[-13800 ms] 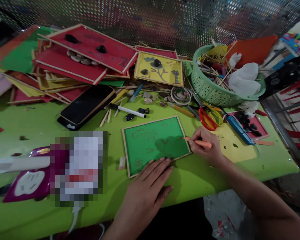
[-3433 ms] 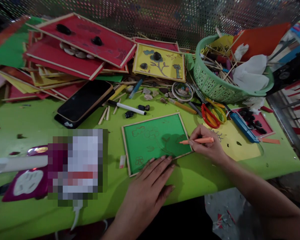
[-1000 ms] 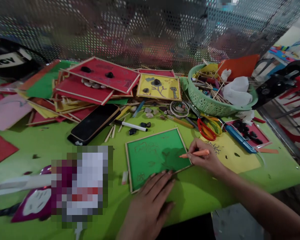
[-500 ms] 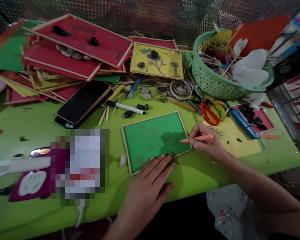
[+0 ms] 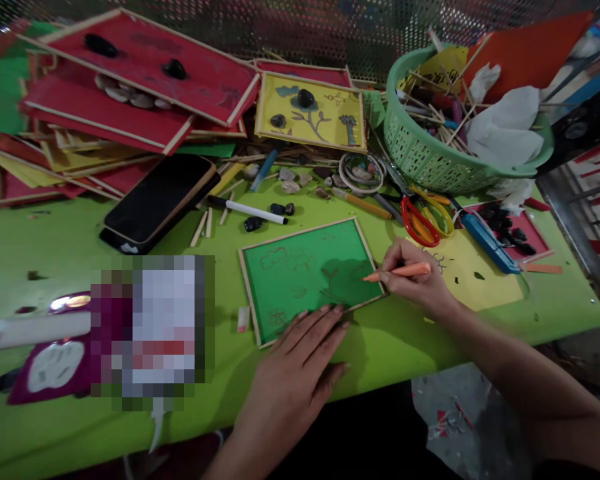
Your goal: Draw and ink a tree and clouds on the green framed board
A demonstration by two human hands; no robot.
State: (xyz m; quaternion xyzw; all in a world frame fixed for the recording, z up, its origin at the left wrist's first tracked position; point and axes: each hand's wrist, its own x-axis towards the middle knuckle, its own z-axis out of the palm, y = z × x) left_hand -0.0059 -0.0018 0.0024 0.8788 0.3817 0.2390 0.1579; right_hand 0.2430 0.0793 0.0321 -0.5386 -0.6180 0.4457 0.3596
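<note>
A green card (image 5: 305, 267) with a thin wooden stick border lies on the table, bearing outlines of a flower, leaves and a cloud-like shape. My right hand (image 5: 415, 277) pinches an orange marker (image 5: 405, 270), its tip at the card's right part. Spread flat, my left hand (image 5: 305, 360) rests its fingertips on the card's lower edge. A small white and pink eraser-like piece (image 5: 243, 319) lies just left of the card. Beyond the card are a white marker with a black cap (image 5: 255, 210) and shiny black stones (image 5: 253, 223).
Red framed boards (image 5: 145, 60) are piled at the back left beside a phone (image 5: 160, 197). A yellow framed picture (image 5: 313, 120) stands behind. At right are a green basket (image 5: 425, 150), red-handled scissors (image 5: 420, 223), a blue cutter (image 5: 490, 240) and yellow paper (image 5: 480, 280).
The marker's tip has shifted slightly right on the card with my right hand. My left hand stays in place. The view has moved a little.
</note>
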